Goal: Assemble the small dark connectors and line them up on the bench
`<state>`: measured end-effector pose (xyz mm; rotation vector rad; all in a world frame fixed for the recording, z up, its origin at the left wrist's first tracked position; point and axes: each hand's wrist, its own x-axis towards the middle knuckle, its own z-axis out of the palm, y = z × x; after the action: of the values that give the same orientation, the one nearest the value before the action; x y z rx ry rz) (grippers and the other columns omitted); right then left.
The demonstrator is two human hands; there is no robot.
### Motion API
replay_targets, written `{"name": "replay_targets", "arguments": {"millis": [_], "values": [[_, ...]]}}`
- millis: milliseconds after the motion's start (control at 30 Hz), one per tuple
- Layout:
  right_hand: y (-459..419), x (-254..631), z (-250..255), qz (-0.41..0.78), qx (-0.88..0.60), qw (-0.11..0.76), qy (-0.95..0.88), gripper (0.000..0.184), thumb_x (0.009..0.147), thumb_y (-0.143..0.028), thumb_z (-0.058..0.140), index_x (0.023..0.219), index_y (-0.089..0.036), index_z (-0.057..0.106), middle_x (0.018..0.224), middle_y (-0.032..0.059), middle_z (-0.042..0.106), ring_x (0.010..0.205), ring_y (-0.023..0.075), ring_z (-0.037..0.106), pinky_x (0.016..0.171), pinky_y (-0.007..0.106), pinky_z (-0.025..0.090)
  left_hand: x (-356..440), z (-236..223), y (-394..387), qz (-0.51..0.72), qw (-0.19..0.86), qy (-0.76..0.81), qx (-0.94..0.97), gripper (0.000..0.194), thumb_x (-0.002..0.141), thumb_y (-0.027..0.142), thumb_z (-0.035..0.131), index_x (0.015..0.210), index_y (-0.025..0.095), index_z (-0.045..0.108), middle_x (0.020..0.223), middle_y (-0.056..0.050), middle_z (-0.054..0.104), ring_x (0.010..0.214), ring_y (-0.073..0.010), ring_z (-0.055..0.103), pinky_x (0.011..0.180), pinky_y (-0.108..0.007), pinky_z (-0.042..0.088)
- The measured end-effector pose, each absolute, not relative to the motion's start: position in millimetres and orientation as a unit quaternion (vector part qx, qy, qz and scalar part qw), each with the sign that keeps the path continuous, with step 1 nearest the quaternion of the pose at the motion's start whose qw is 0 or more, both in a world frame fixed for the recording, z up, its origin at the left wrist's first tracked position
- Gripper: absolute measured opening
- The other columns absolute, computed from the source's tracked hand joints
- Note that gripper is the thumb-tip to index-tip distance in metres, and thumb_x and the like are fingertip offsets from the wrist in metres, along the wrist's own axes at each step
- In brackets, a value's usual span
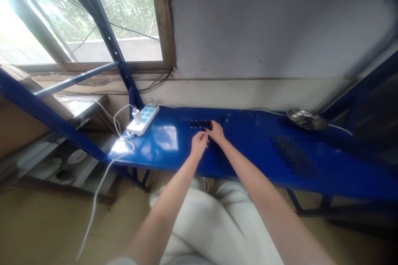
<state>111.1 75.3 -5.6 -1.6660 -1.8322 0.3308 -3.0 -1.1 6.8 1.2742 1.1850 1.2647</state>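
Observation:
Several small black cylinders [200, 123] stand in a short row on the blue table [248, 157]. At the right end of this row, the thumb and forefinger of my right hand [217, 133] are closed round another small black cylinder [210, 124], partly hidden by the fingers. Just nearer to me and to the left is my left hand [199, 144], its fingertips pinched together close to the right thumb. Whatever they may hold is too small to make out.
A white power strip [143, 119] with a plugged-in charger lies at the left end. Toward the right back sits a shiny metal dish [306, 119]. Tiny loose pieces [253, 114] lie near the wall. Blue shelf posts [104, 29] frame the table; a pixelated dark patch covers its right side.

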Motion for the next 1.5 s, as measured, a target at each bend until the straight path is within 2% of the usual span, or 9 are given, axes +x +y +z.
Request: {"name": "replay_targets", "arguments": {"millis": [300,500,667,833,1067,1300,1500], "values": [[80.3,109.3,-11.4,0.12,-0.642,0.334,-0.68,0.021,0.077,-0.018,0.05,0.097,-0.014,0.056,0.095,0.0098,0.062,0.087,0.0227,0.055,0.077,0.036,0.043,-2.5,5.1,-0.4,0.521,0.478,0.484,0.515,0.018,0.079,0.026,0.049,0.086,0.015,0.061,0.06,0.001,0.053,0.044,-0.0053,0.046,0.044,-0.018,0.037],[79.4,108.9,-11.7,0.116,-0.638,0.359,-0.672,0.014,0.076,-0.015,0.049,0.085,-0.016,0.058,0.088,0.0089,0.062,0.082,0.0218,0.056,0.075,0.037,0.044,-3.0,7.3,-2.0,0.521,0.48,0.478,0.519,0.018,0.079,0.026,0.049,0.086,0.015,0.061,0.061,0.001,0.054,0.045,-0.0055,0.046,0.045,-0.018,0.037],[72.0,111.4,-4.4,0.233,-0.591,0.463,-0.618,0.02,0.077,-0.016,0.05,0.093,-0.015,0.063,0.085,0.0078,0.066,0.076,0.0192,0.061,0.074,0.037,0.048,-2.7,7.5,-1.3,0.52,0.478,0.484,0.518,0.017,0.079,0.025,0.049,0.085,0.016,0.061,0.059,0.002,0.053,0.043,-0.005,0.045,0.045,-0.018,0.037],[44.7,114.0,9.5,0.337,-0.522,0.579,-0.528,0.034,0.076,-0.025,0.054,0.108,-0.016,0.063,0.095,0.0081,0.068,0.073,0.0175,0.064,0.073,0.037,0.052,-2.4,7.9,-1.3,0.518,0.478,0.48,0.523,0.017,0.079,0.026,0.049,0.085,0.015,0.061,0.059,0.002,0.052,0.043,-0.0049,0.045,0.044,-0.017,0.036],[4.2,114.2,11.6,0.208,-0.513,0.621,-0.555,0.029,0.077,-0.016,0.046,0.094,-0.02,0.07,0.103,0.0073,0.064,0.097,0.0181,0.059,0.087,0.037,0.048,-2.0,13.2,-5.3,0.532,0.482,0.451,0.53,0.032,0.081,0.041,0.05,0.098,0.016,0.059,0.06,0.002,0.052,0.046,-0.0058,0.046,0.045,-0.017,0.038],[-2.6,112.8,7.3,0.167,-0.501,0.609,-0.592,0.032,0.078,-0.015,0.042,0.094,-0.021,0.07,0.095,0.0066,0.065,0.09,0.0174,0.059,0.084,0.035,0.048,-2.5,14.1,-7.9,0.515,0.46,0.462,0.557,0.033,0.077,0.044,0.055,0.096,0.017,0.059,0.061,0.002,0.053,0.046,-0.0056,0.047,0.044,-0.016,0.038],[-5.9,111.7,9.3,0.156,-0.506,0.579,-0.62,0.035,0.08,-0.015,0.038,0.095,-0.023,0.069,0.097,0.0061,0.063,0.094,0.017,0.058,0.084,0.034,0.048,-3.9,13.8,-9.5,0.507,0.45,0.449,0.582,0.032,0.079,0.041,0.053,0.1,0.017,0.057,0.063,0.002,0.055,0.045,-0.0054,0.047,0.045,-0.017,0.038]]}}
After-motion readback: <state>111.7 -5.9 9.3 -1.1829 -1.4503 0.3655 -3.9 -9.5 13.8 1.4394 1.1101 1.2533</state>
